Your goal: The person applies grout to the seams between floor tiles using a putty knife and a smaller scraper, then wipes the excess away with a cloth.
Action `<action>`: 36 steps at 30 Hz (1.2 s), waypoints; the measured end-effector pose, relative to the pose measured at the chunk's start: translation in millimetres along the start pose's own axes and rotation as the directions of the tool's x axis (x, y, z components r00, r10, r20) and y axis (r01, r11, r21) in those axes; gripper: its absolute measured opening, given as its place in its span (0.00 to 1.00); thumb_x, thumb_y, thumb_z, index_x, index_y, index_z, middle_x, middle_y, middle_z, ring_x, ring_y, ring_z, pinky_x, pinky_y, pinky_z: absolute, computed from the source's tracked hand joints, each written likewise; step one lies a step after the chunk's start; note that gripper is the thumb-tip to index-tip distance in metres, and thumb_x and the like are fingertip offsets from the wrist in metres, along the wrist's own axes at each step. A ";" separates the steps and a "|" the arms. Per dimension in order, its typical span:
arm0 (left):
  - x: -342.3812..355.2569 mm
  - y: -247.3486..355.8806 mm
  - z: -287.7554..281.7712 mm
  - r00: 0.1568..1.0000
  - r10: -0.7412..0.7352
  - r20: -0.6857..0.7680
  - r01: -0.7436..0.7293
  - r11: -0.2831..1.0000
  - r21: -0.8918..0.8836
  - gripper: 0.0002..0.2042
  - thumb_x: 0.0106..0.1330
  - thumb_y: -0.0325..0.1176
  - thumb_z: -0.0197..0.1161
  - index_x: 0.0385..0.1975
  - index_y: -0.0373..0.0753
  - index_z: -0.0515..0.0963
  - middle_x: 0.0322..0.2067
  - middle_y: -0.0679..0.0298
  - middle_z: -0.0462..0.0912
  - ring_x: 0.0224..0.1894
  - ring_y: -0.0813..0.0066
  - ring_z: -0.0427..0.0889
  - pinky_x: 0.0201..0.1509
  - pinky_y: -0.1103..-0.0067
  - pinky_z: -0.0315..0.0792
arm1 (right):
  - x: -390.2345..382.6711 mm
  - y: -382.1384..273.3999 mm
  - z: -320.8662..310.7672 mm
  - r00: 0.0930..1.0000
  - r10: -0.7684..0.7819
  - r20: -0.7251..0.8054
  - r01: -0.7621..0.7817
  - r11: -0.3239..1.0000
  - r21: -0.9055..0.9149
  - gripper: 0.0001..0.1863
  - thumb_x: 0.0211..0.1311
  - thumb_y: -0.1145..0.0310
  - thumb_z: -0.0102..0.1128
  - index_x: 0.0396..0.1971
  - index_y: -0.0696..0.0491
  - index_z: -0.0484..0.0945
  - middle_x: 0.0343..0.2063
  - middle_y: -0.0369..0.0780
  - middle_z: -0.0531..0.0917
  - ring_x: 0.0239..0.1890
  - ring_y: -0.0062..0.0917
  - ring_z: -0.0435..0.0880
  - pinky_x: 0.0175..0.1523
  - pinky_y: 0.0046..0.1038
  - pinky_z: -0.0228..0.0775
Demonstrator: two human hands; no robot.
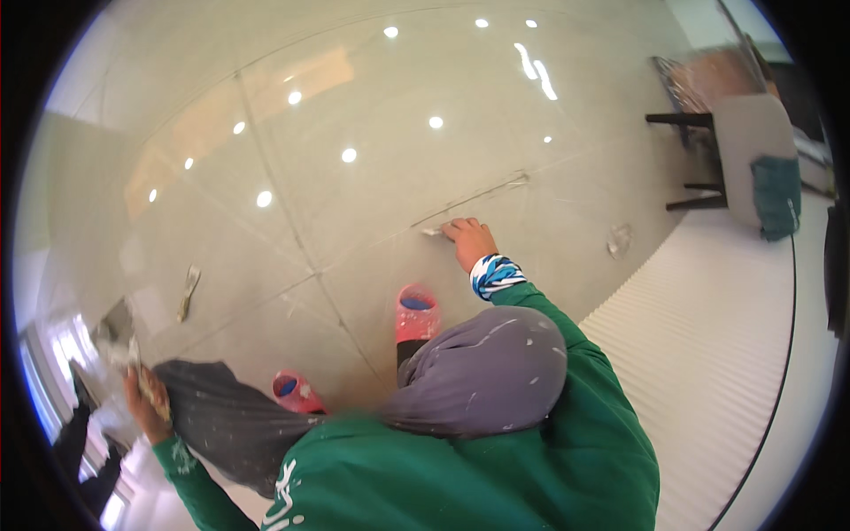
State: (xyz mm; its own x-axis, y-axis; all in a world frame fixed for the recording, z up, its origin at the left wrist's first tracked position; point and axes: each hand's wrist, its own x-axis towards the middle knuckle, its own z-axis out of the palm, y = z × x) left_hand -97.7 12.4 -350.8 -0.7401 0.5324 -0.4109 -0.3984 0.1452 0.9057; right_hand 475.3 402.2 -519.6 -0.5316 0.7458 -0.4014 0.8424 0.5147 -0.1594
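My left hand (149, 403), low at the left edge beside my bent knee, is closed round a putty knife (133, 352). Whitish paste smears its blade end, and the exact shape there is blurred. My right hand (471, 241) reaches forward to the glossy grey tiled floor (372, 230). Its fingers pinch a small whitish flat piece (432, 232) against the tile, just below a dark joint line (469, 200). Most of that piece is hidden under the fingertips. A second narrow tool with a pale end (189, 292) lies on the floor at the left.
Pink clogs (418, 311) are on my feet, close to the work. A grey chair (757, 133) with dark legs and a green cloth (776, 196) lies at the far right. Ribbed white sheet (699, 327) covers the right side; crumpled clear plastic (620, 239) lies beside it.
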 end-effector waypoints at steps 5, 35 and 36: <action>-10.6 9.7 23.3 0.998 0.025 0.050 -0.025 1.000 0.015 0.14 0.81 0.41 0.47 0.36 0.39 0.70 0.22 0.67 0.70 0.11 0.83 0.62 0.14 0.85 0.58 | 64.3 165.0 -36.9 0.848 0.515 -0.124 -0.474 0.842 0.258 0.27 0.57 0.74 0.54 0.59 0.47 0.80 0.49 0.52 0.85 0.52 0.48 0.83 0.59 0.45 0.75; -53.4 -30.6 286.1 0.549 -0.554 0.625 0.467 0.824 0.320 0.14 0.75 0.43 0.53 0.45 0.36 0.68 0.22 0.61 0.74 0.11 0.76 0.69 0.12 0.77 0.67 | -47.1 -69.7 -155.4 0.989 -0.009 -0.151 0.148 -0.133 0.980 0.24 0.67 0.82 0.55 0.63 0.64 0.70 0.49 0.41 0.83 0.49 0.25 0.83 0.55 0.32 0.79; -56.7 -21.3 295.6 0.470 -0.519 0.714 0.494 0.825 0.275 0.14 0.76 0.42 0.52 0.46 0.35 0.68 0.22 0.60 0.74 0.10 0.75 0.69 0.11 0.77 0.66 | -63.3 -85.5 -189.1 0.986 -0.028 -0.165 0.160 -0.124 0.979 0.24 0.67 0.82 0.55 0.63 0.64 0.70 0.49 0.41 0.83 0.49 0.25 0.83 0.55 0.32 0.79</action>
State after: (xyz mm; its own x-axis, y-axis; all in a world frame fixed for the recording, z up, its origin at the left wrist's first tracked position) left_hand 112.9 225.7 -315.9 0.2454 0.7703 -0.5886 -0.5454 0.6116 0.5731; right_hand 420.3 391.0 -310.0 -0.5624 0.7905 -0.2425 -0.1035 -0.3583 -0.9279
